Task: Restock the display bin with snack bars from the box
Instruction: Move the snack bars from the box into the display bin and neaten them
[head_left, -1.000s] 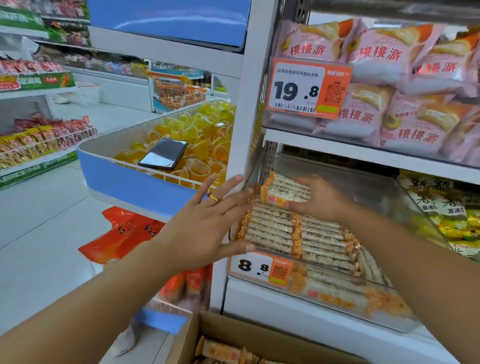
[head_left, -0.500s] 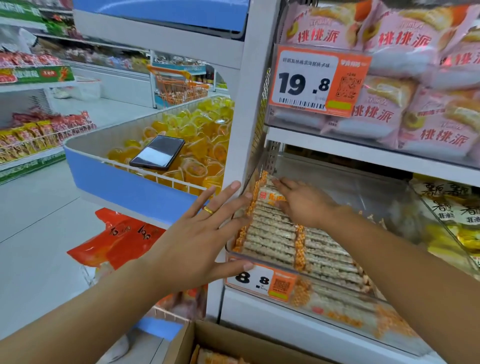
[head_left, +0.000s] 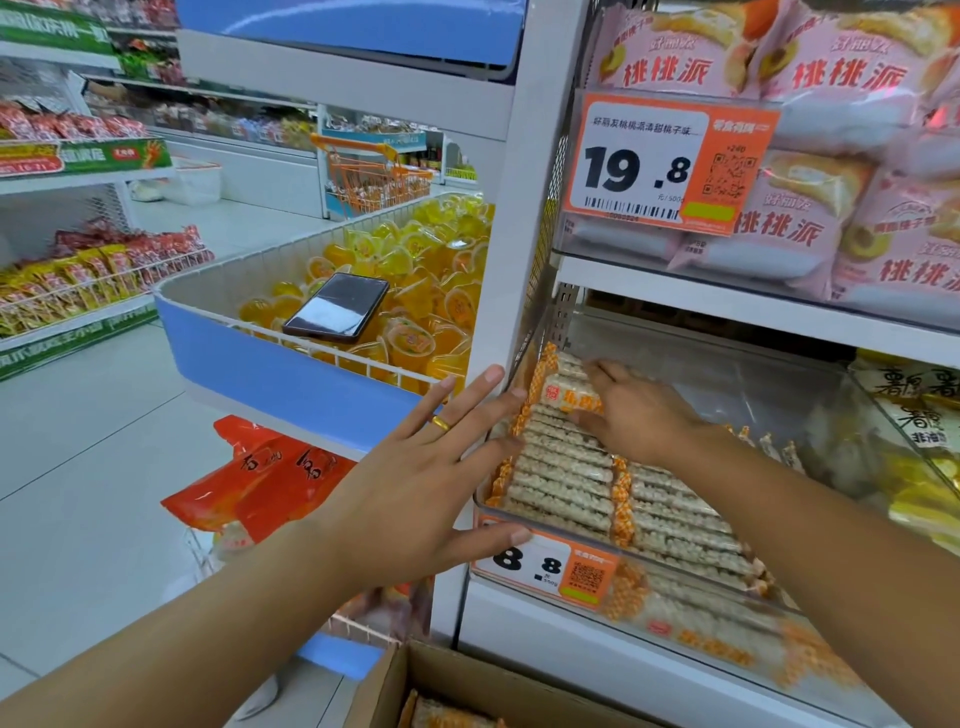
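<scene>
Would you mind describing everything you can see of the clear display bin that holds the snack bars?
The display bin is a clear, plastic-looking tray on the white shelf, tilted down toward the aisle. An orange and white price tag reading 8.8 is fixed to its front wall. Snack bars in clear wrappers with orange ends lie flat in neat rows on its left side; the rear right looks bare. The left hand presses flat against its left front corner, while the right hand reaches inside onto the bars.
</scene>
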